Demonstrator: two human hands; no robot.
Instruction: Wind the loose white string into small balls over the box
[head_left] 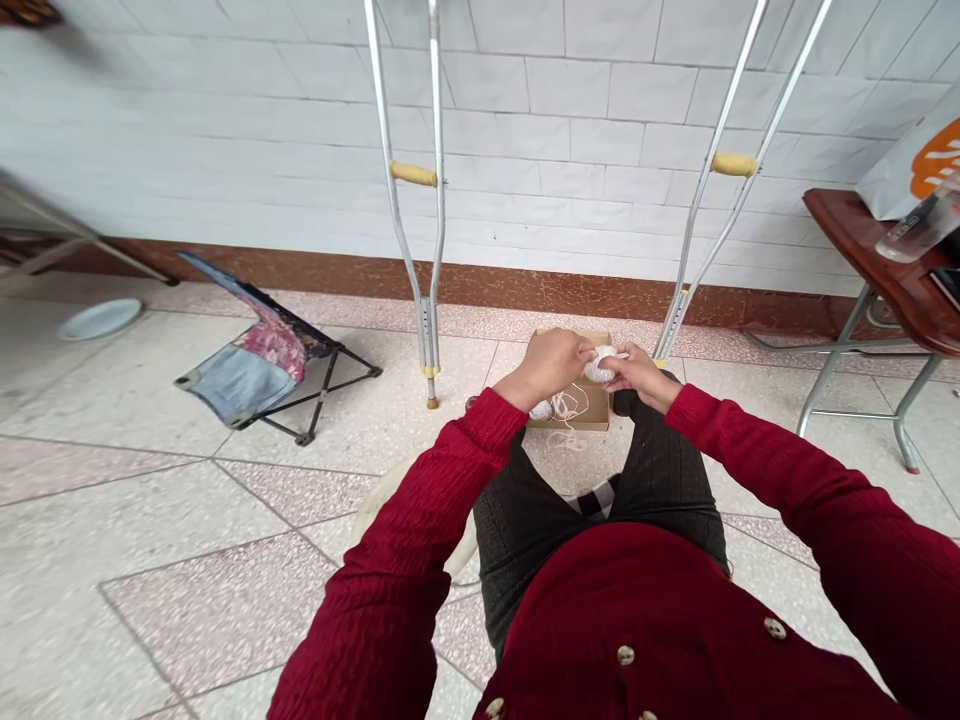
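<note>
A small ball of white yarn (601,365) is between my two hands, above a cardboard box on the floor. My right hand (637,376) is closed on the ball from the right, with the thumb across it. From the left, my left hand (556,358) reaches the ball with its fingers pinched together; what they hold is too small to make out. Inside the open cardboard box (598,408) lie loose white yarn (568,404) and another white ball (541,410). Some strands lie on the floor just in front of the box.
Two crutches (426,330) (675,315) lean on the tiled wall. A folding stool (262,365) and a pale plate (100,319) are at the left. At the right, a brown table (862,240) holds a bag and a clear cup (919,228).
</note>
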